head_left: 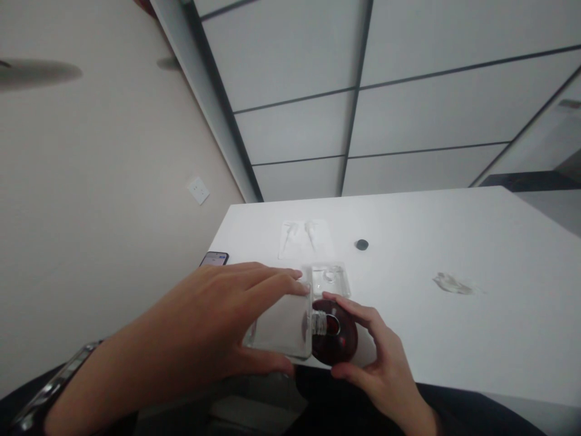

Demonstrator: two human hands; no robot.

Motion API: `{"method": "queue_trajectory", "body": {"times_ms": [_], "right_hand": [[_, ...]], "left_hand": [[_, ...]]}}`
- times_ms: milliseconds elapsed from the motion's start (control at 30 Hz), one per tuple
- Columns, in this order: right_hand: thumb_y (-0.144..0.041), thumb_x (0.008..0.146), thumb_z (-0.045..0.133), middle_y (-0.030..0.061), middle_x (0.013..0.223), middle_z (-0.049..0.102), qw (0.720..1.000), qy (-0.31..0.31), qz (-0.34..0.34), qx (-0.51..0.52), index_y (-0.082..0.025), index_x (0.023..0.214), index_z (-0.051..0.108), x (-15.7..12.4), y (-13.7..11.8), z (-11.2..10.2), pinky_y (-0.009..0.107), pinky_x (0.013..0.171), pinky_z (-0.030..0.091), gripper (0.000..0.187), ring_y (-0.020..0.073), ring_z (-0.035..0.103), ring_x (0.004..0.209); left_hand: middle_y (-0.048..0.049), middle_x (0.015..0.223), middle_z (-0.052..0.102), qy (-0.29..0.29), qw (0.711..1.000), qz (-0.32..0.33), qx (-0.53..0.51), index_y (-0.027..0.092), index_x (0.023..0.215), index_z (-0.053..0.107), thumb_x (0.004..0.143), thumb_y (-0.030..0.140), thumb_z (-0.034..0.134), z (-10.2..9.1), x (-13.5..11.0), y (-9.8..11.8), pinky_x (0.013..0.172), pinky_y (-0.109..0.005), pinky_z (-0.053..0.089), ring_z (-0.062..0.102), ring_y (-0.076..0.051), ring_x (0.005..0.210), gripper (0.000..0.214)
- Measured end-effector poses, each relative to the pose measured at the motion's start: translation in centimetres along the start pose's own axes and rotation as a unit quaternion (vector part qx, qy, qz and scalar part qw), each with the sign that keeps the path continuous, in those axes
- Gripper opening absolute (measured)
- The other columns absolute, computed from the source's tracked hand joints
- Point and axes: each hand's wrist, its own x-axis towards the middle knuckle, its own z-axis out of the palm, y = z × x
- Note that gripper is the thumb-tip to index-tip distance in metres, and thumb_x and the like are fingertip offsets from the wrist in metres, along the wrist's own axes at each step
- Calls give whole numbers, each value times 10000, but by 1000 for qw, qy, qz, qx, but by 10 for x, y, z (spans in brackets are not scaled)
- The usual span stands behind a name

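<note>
My left hand (213,321) grips a clear rectangular plastic case (276,327) from above and below, its fingers across the top edge and its thumb along the bottom. My right hand (379,357) wraps around a round dark red glass bottle (338,336). The bottle's clear ribbed neck (320,324) points left and meets the open end of the case. Part of the bottle's body is hidden by my right fingers. A dark band with metal links (54,381) circles my left wrist.
A clear moulded plastic tray (325,280) lies just beyond my hands on the white table (408,254). Farther back are a translucent moulded insert (304,239), a small dark round disc (362,244), and a smartphone (214,258) near the wall. A smear (451,283) marks the table at right.
</note>
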Motion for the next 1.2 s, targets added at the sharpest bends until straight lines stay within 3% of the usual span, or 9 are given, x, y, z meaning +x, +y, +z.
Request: {"method": "queue_trajectory", "body": {"times_ms": [500,700,867,1033,1200], "right_hand": [[-690,865,733,112,1358,746,1000,5,1,-4,-315,1421,575,-2,2,1,412,982,642,688,290,750,1202],[-643,825,809,137,1350,743,1000,8,11,6,-286,1405,604,-3,3,1,472,989,641,712,332,745,1205],[-659,818,806,148,1336,746,1000,1,16,-1,-277,1405,606,-2,1,0,494,980,647,728,344,752,1187],[-670,846,770,104,1353,746,1000,2,11,1,-332,1432,577,-2,1,1,478,981,644,703,315,748,1194],[-652,823,807,139,1354,739,1000,4,15,6,-277,1410,605,-4,3,2,486,993,635,726,337,741,1203]], "left_hand": [[-49,1349,735,-4,1000,-2,23,322,1405,527,735,368,968,-3,5,2,882,-423,606,759,-300,1066,803],[-74,1382,721,5,1000,0,14,297,1441,566,850,401,874,-2,3,1,923,-404,603,745,-294,1131,674],[-79,1410,710,12,1000,16,10,297,1448,577,852,422,873,-2,4,1,937,-413,610,738,-301,1160,677],[-74,1428,700,9,1000,18,17,301,1458,575,871,421,857,-4,5,1,949,-412,607,729,-299,1188,662],[-60,1449,686,8,1000,19,21,327,1465,564,880,442,847,-4,4,1,976,-406,592,715,-290,1212,660]]}}
